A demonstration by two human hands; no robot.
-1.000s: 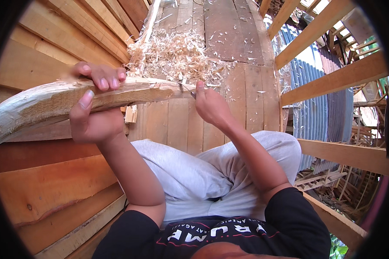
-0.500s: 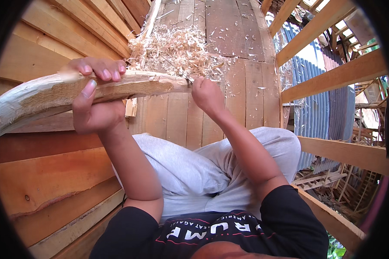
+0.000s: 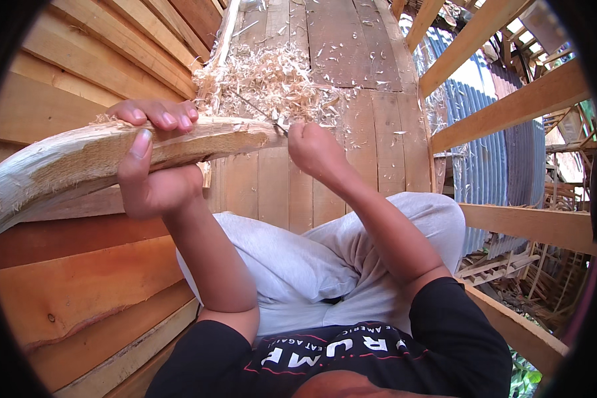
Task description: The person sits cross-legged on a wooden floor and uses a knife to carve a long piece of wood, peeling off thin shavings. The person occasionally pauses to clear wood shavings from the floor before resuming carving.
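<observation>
A thick, curved piece of pale wood (image 3: 225, 137), peeled and roughly shaved, reaches in from the left and tapers toward the middle. My left hand (image 3: 156, 159) is wrapped round it, thumb on the near side and fingers over the top. At the narrow end my closed right hand (image 3: 312, 147) grips a knife, whose handle is hidden in the fist. Its thin dark blade (image 3: 262, 113) points up and left across the far edge of the wood, close to the tip.
Curly wood shavings (image 3: 265, 83) are heaped on the plank floor (image 3: 355, 40) beyond the wood. Board walls (image 3: 79, 278) stand close on my left. A wooden railing (image 3: 511, 109) runs along the right, with corrugated metal sheets (image 3: 467, 132) outside. My legs (image 3: 298, 259) are folded below my hands.
The knife's blade now shows above the wood, where it was mostly hidden before. My right fist has shifted slightly left and down. My left hand keeps its hold, a little lower in view.
</observation>
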